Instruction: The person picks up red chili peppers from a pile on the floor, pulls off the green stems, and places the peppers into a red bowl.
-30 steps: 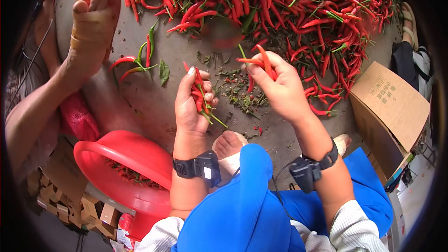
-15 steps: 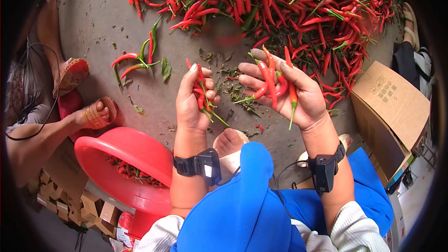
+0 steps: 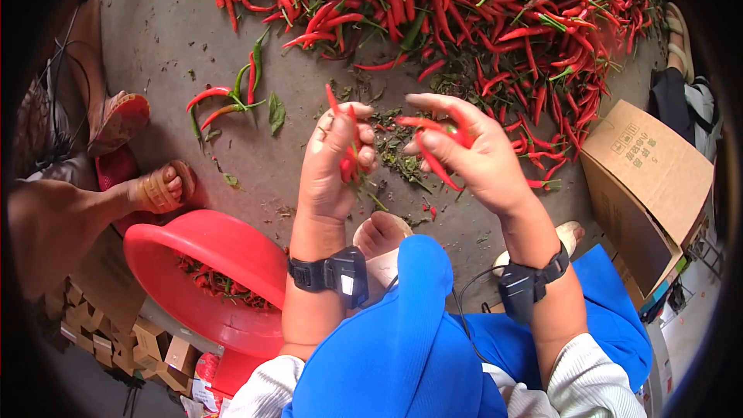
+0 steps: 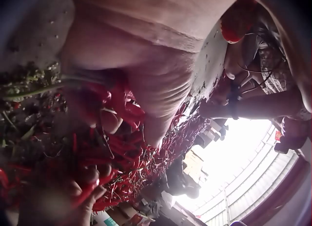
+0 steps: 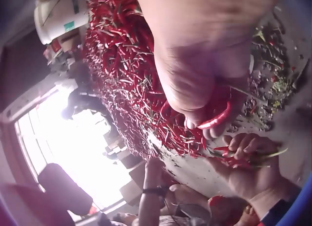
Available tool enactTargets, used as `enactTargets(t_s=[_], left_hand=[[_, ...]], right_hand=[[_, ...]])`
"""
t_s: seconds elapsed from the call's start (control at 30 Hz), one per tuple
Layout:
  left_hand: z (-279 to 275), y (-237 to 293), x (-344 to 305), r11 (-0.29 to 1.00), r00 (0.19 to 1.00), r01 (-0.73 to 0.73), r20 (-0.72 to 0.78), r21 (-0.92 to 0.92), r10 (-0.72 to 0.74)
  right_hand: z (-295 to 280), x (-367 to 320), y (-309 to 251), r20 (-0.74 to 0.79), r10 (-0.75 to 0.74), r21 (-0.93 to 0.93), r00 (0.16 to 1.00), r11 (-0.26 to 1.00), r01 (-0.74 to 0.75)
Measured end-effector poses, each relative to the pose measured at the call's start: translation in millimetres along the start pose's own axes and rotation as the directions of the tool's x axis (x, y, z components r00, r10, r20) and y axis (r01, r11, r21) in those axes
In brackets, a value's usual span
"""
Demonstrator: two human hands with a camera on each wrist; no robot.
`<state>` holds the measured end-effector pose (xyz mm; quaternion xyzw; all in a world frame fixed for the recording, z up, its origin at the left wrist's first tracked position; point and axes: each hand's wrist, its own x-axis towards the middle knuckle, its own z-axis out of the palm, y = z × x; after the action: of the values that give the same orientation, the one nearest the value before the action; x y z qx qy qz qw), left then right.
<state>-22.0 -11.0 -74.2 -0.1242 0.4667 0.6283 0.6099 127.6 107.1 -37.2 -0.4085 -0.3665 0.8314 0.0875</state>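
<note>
In the head view my left hand (image 3: 325, 174) grips a small bunch of red chili peppers (image 3: 347, 168), a few green stems sticking out below the palm. Just to its right, my right hand (image 3: 491, 166) holds more red chili peppers (image 3: 438, 161) under its thumb, with the fingers bent toward the left hand. The right wrist view also has a curved red chili (image 5: 219, 116) under the right palm and the left hand's curled fingers around its bunch. Beyond both hands lies a large heap of red chilies (image 3: 464, 8) with green stems.
A red plastic basin (image 3: 205, 224) with chilies inside stands at lower left. Several loose chilies (image 3: 224, 112) and leaf scraps (image 3: 406, 166) lie on the floor. An open cardboard box (image 3: 646, 170) is at right. Another person's sandalled foot (image 3: 159, 190) is at left.
My right hand spread its chilies palm up, then turned its palm inward. My left hand shifted slightly right and turned. The other person's raised foot came down at left.
</note>
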Motion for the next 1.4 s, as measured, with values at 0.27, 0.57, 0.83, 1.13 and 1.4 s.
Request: enactTargets(t_s=[0.27,0.57,0.83,1.13,1.4], left_hand=[[8,-2,-6,0.941,0.999,-0.038,0.034,0.337,0.028],[0,-9,1,0.942,0.979,-0.188,-0.017,0.278,0.201],[-12,8,-1,0.925,0.954,-0.023,0.268,-0.379,0.133],[-18,-5,8,0.74,0.917,0.287,0.398,-0.608,-0.028],[-20,0,5,0.618,0.924,0.372,0.338,-0.692,-0.177]], right_hand=[[7,0,10,0.092,-0.022,-0.283,0.995,0.958,0.047],[-15,-9,22,0.049,0.306,-0.016,0.951,0.952,-0.306],[-38,-18,28,0.302,0.061,0.7,0.951,0.663,-0.265],[-41,-15,22,0.232,0.035,0.684,0.972,0.704,-0.189],[-48,-41,34,-0.186,0.312,-0.088,0.932,0.939,-0.332]])
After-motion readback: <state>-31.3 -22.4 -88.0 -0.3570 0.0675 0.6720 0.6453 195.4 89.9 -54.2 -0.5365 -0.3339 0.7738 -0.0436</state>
